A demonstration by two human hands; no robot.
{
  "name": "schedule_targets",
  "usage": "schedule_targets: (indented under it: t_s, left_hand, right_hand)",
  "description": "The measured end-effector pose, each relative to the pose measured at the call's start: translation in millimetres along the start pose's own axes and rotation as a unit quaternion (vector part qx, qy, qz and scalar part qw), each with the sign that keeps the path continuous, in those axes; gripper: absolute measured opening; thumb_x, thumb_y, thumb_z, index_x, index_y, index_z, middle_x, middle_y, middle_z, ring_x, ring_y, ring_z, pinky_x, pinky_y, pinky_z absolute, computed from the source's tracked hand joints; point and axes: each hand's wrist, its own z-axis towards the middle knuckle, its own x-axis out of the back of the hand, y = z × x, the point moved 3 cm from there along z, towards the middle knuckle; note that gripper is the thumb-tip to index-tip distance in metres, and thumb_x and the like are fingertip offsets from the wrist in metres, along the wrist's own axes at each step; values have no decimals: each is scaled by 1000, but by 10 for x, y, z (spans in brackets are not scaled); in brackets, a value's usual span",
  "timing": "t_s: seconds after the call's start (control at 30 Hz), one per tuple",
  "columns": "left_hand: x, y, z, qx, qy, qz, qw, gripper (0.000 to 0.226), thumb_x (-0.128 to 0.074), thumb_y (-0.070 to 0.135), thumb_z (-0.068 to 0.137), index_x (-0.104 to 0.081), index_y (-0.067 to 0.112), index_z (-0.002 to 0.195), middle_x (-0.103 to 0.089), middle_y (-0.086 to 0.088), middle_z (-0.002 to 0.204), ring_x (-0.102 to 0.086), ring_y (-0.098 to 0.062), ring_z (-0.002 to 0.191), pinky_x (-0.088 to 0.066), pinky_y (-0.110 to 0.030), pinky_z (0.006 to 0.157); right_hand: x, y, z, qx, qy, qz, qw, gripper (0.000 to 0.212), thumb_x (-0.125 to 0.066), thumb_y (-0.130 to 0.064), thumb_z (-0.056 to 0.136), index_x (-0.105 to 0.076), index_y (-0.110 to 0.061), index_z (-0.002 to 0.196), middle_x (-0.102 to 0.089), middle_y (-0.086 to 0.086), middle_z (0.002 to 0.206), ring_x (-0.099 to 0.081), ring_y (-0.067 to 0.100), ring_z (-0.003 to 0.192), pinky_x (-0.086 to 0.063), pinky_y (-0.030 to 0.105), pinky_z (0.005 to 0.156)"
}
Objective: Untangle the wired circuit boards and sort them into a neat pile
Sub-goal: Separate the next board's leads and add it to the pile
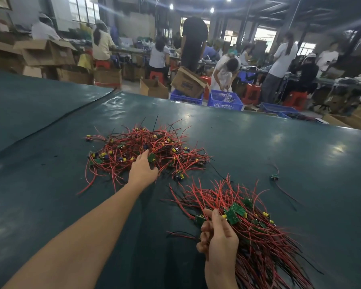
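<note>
On the table [50, 184] lie two masses of wired boards: a tangled heap [131, 146] farther off and a combed bundle [258, 236] nearer, plus one stray board [275, 177]. The left hand [142, 172] pinches one green board [151, 157] in the heap. The right hand [219, 243] has its fingers curled round the bundle.

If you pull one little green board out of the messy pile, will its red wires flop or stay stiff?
Probably floppy: the wires in the tangled pile bend and curl every way. It may snag, since the wires cross over each other. The green board looks small, so likely light.
</note>
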Motion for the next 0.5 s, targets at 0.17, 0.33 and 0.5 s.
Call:
schedule_targets:
  t_s: [0.17, 0.33, 0.5]
  left_hand:
    - [-19, -4, 55, 37, 3, -53, 998, 55, -64, 33, 89, -47, 10, 136, -61, -2, 101, -56, -22, 97, -46, -34, 86]
    - [-54, -9, -8, 1, 6, -29, 1000, 21, -60, 41, 89, -60, 23, 99, -60, 8, 77, -61, -21, 81, -52, -35, 75]
    - [-4, 65, -8, -12, 14, -17, 1000, 17, -65, 37, 87, -63, 21, 90, -63, 3, 81, -60, -20, 80, -53, -33, 75]
  right_hand:
    - [-30, 7, 10, 1, -10, -3, 1000, 29, -56, -29, 94, -75, -18, 75, -52, 0, 54, -38, 8, 37, -31, 20, 34]
    - [-51, 21, 13, -3, -14, 2, 1000, 27, -57, -28, 94, -75, -17, 77, -51, 1, 54, -37, 8, 36, -30, 19, 34]
    - [-48, 18, 12, -3, -17, -1, 1000, 27, -57, -28, 94, -75, -18, 77, -50, 0, 53, -37, 8, 36, -30, 19, 34]
